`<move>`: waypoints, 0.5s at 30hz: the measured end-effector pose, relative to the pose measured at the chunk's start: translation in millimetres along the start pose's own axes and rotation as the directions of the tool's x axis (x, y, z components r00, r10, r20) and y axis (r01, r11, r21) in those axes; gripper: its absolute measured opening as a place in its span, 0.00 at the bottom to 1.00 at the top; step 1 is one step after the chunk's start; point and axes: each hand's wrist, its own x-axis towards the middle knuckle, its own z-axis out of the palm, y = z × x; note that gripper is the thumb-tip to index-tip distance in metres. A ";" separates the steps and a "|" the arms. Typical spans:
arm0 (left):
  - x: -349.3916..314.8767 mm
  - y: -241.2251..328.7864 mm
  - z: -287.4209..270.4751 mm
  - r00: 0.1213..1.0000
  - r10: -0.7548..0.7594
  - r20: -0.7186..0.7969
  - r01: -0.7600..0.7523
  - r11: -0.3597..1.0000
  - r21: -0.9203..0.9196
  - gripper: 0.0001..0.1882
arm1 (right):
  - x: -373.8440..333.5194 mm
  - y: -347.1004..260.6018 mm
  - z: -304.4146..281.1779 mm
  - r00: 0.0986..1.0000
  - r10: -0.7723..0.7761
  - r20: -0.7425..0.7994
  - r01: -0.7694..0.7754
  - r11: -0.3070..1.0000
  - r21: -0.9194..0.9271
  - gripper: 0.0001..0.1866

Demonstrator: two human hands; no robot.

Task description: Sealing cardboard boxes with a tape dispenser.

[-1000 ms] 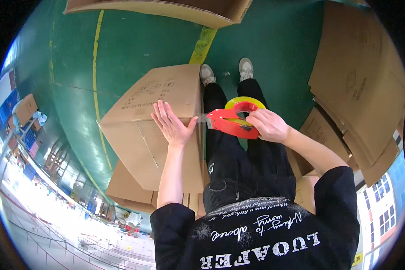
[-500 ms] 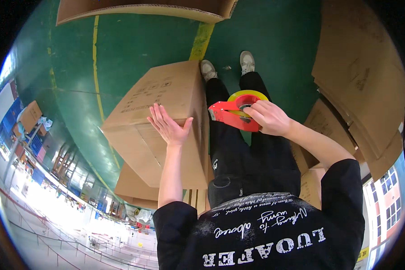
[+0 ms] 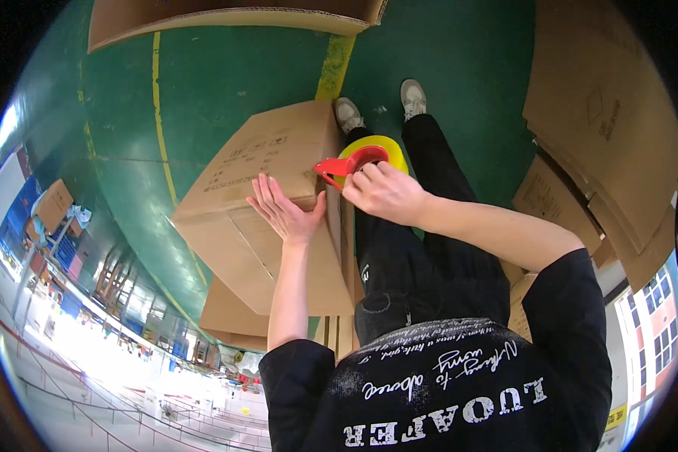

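A closed brown cardboard box (image 3: 237,215) with dark print stands left of my legs. My left hand (image 3: 288,215) lies on its near right edge, fingers spread over the top, thumb apart. In my right hand (image 3: 388,193) is a red tape dispenser (image 3: 360,157) carrying a yellow roll of tape (image 3: 391,150). The fingers are wrapped round the dispenser. Its front end points left and meets the box's right edge, beyond my left hand; whether it presses on the cardboard I cannot tell.
An open cardboard box (image 3: 226,19) sits at the far edge on the green floor (image 3: 226,68). Flattened cardboard sheets (image 3: 603,128) lean at the right. More cardboard (image 3: 233,313) lies behind the closed box, near me. Yellow lines (image 3: 159,105) cross the floor.
My right hand has moved left with the tape dispenser and turned it, bringing its front end from over my legs to the box's right edge. My left hand stays on the box.
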 end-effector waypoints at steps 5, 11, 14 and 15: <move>-5.3 -1.4 7.6 0.998 0.055 -0.006 -0.055 0.998 -0.024 0.53 | -2.8 -8.5 20.7 0.972 -0.065 0.226 0.133 0.944 -0.301 0.09; -11.7 -8.8 1.5 0.992 0.124 -0.032 -0.123 0.992 0.022 0.49 | -57.0 74.1 62.3 0.858 0.374 0.352 -0.386 0.922 -0.041 0.11; -5.0 -7.8 2.7 0.940 0.336 -0.056 -0.330 0.939 0.093 0.46 | -79.5 93.3 21.8 0.854 0.496 0.156 -0.519 0.831 0.201 0.16; -7.0 -7.7 5.2 0.915 0.403 -0.029 -0.396 0.908 0.138 0.42 | -79.2 96.4 20.4 0.832 0.531 0.161 -0.555 0.799 0.233 0.15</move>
